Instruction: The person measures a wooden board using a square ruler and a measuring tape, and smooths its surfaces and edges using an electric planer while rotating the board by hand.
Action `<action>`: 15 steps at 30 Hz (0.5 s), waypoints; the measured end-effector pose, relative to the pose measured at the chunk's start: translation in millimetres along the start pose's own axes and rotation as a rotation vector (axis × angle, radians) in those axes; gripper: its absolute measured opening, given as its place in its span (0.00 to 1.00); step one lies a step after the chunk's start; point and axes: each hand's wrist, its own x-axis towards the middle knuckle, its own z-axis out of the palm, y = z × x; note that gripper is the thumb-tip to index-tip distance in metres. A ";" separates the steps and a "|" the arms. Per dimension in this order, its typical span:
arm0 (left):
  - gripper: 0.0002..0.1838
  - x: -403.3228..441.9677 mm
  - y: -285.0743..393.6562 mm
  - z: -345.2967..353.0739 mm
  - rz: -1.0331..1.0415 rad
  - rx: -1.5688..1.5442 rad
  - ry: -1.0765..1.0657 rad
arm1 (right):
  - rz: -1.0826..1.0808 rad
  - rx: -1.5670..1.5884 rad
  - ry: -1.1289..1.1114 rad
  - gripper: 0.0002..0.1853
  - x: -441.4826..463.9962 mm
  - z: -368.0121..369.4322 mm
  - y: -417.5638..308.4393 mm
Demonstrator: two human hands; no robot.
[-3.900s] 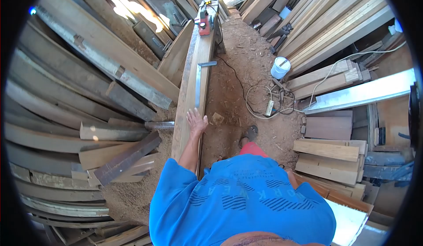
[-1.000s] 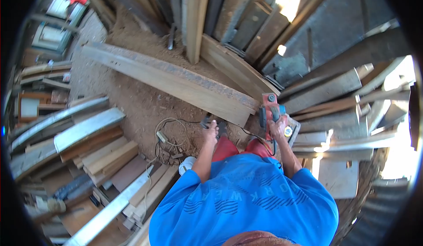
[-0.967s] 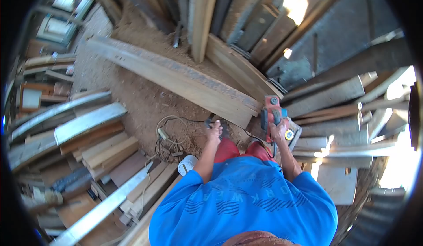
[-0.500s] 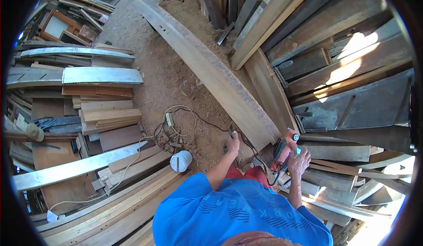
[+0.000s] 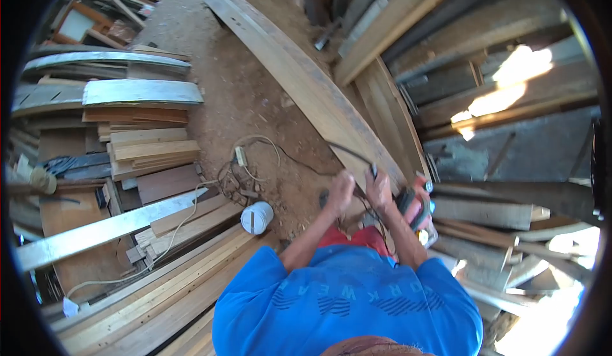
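The right hand [image 5: 379,194] is closed on a dark cord [image 5: 349,151] arched over the plank [image 5: 299,85]; the left hand [image 5: 340,192] has curled fingers, their hold unclear. Slack is best kept off the electric planer [image 5: 421,202], beside the plank's near right corner

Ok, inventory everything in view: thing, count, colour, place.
Long board: 1, light brown, centre, diagonal
Power tool: 1, red and black, right of hands
Bucket: 1, white, left of centre
Power strip: 1, pale, floor
Cords: several, black and pale, floor and hands
Stacked timber: many, brown and white, both sides
Floor: 1, brown, centre
Shirt: 1, blue, bottom
Shorts: 1, red, above shirt
Left hand: 1, bare, closed, centre
Right hand: 1, bare, on black cord, centre
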 end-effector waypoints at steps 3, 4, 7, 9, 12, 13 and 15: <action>0.23 -3.7 -44.1 7.9 -0.257 -0.076 0.147 | -0.064 -0.146 0.382 0.14 12.7 -0.6 45.0; 0.24 -5.7 -73.3 17.2 -0.425 -0.141 0.107 | -0.049 -0.112 0.368 0.14 13.4 -5.6 52.6; 0.28 -0.4 -133.1 53.5 -0.765 -0.314 -0.032 | -0.046 0.018 0.345 0.14 17.3 -17.1 54.8; 0.34 3.0 -125.7 64.3 -0.804 -0.404 -0.158 | -0.072 0.136 0.342 0.14 10.7 -22.8 40.7; 0.34 5.0 -117.1 87.4 -0.813 -0.472 -0.101 | -0.049 0.055 0.406 0.13 19.2 -17.6 56.7; 0.35 11.8 -119.1 93.2 -0.776 -0.466 -0.095 | -0.040 0.001 0.411 0.12 29.2 -15.2 61.2; 0.34 13.9 -129.1 110.6 -0.730 -0.420 0.121 | -0.111 -0.263 0.352 0.11 40.2 1.1 85.9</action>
